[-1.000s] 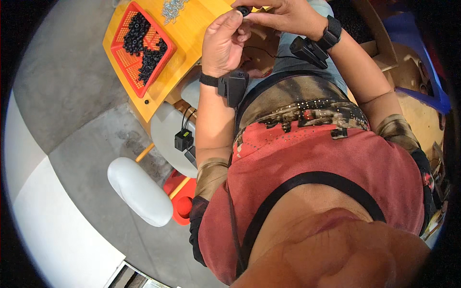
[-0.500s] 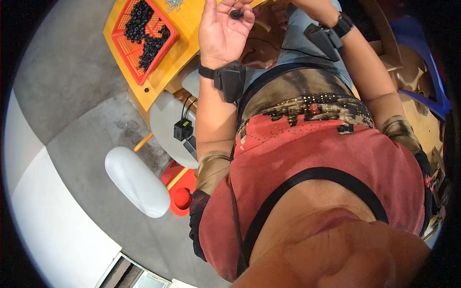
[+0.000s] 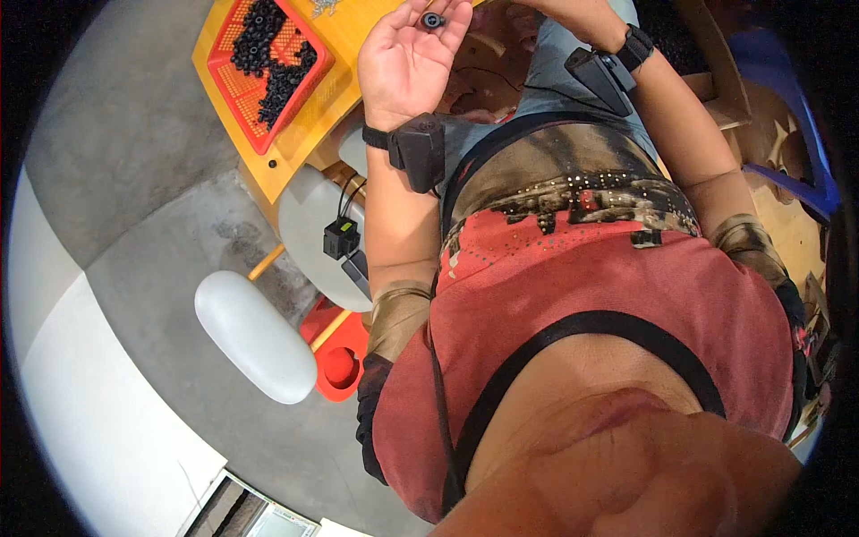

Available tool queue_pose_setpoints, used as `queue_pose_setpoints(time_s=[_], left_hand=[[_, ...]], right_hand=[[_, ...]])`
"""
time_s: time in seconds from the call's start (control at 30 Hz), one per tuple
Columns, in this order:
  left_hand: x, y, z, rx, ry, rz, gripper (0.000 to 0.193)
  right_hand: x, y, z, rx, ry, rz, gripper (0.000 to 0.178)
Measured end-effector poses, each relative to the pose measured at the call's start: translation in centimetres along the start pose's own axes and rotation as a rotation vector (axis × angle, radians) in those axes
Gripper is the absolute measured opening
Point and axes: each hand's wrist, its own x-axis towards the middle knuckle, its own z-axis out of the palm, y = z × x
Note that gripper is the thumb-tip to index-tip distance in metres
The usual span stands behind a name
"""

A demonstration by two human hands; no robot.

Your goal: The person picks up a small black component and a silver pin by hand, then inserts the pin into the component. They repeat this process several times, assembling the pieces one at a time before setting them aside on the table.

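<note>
My left hand (image 3: 410, 76) is turned palm up at the top of the view, beside the table's edge. A small black round part (image 3: 433, 20) with a pale ring in its middle is held at its fingers. Some of its fingertips run out of the picture. My right hand (image 3: 586, 20) reaches in from the right toward the left hand; its fingertips are cut off by the top edge, so whatever they hold cannot be seen. Left of my left hand, a red plastic basket (image 3: 315, 82) holds many similar small black parts in heaps.
The basket stands on a yellow table (image 3: 279, 179), with one loose black part (image 3: 272, 164) near its corner. Small silvery pieces (image 3: 324, 7) lie past the basket. A grey-white padded seat (image 3: 255, 336) and a red object (image 3: 340, 369) are lower left. Blue plastic (image 3: 796, 188) is at right.
My left hand has shifted slightly left, and the black part in it has turned to show its ringed face. My right hand has moved a little left, with its fingers farther out of view.
</note>
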Motion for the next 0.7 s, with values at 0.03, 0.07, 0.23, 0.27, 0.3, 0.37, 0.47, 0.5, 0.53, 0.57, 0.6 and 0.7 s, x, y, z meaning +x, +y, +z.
queue_pose_setpoints(time_s=[0.03, 0.07, 0.23, 0.27, 0.3, 0.37, 0.47, 0.5, 0.53, 0.57, 0.6, 0.7], left_hand=[[0.0, 0.0, -0.1, 0.001, -0.001, 0.0, 0.039], [-0.1, -0.1, -0.1, 0.027, 0.0, 0.01, 0.037], [-0.3, -0.3, 0.4, 0.107, 0.029, 0.017, 0.034], [-0.3, -0.4, 0.7, 0.115, 0.04, 0.013, 0.034], [-0.3, -0.4, 0.8, 0.123, 0.052, 0.008, 0.034], [-0.3, -0.4, 0.7, 0.106, 0.054, -0.01, 0.034], [-0.4, -0.4, 0.2, 0.092, 0.074, -0.024, 0.035], [-0.5, -0.3, 0.0, 0.095, 0.092, -0.021, 0.035], [-0.6, -0.3, -0.1, 0.095, 0.095, -0.018, 0.035], [-0.5, -0.3, 0.1, 0.086, 0.113, -0.03, 0.035], [-0.5, -0.4, 0.3, 0.076, 0.131, -0.041, 0.036], [-0.4, -0.5, 0.8, 0.119, 0.176, -0.032, 0.035]], right_hand=[[0.0, 0.0, 0.0, 0.035, -0.016, -0.01, 0.026], [0.0, -0.1, 0.1, 0.035, -0.016, -0.011, 0.026], [0.0, 0.1, 0.2, -0.044, -0.006, -0.058, 0.026], [0.0, 0.4, 0.0, -0.044, -0.003, -0.058, 0.026], [0.2, 0.9, -0.2, 0.146, -0.101, -0.162, 0.026], [0.3, 1.5, -0.4, 0.337, -0.198, -0.265, 0.026], [0.2, 1.5, -0.2, 0.31, -0.17, -0.32, 0.026], [0.0, 0.9, 0.0, 0.147, -0.094, -0.175, 0.027], [-0.1, 0.6, 0.2, -0.016, -0.018, -0.03, 0.027], [-0.2, 0.4, 0.2, -0.017, -0.017, -0.031, 0.027], [-0.2, 0.3, 0.1, -0.03, -0.024, -0.045, 0.027], [-0.2, 0.1, 0.2, -0.038, -0.029, -0.043, 0.027]])
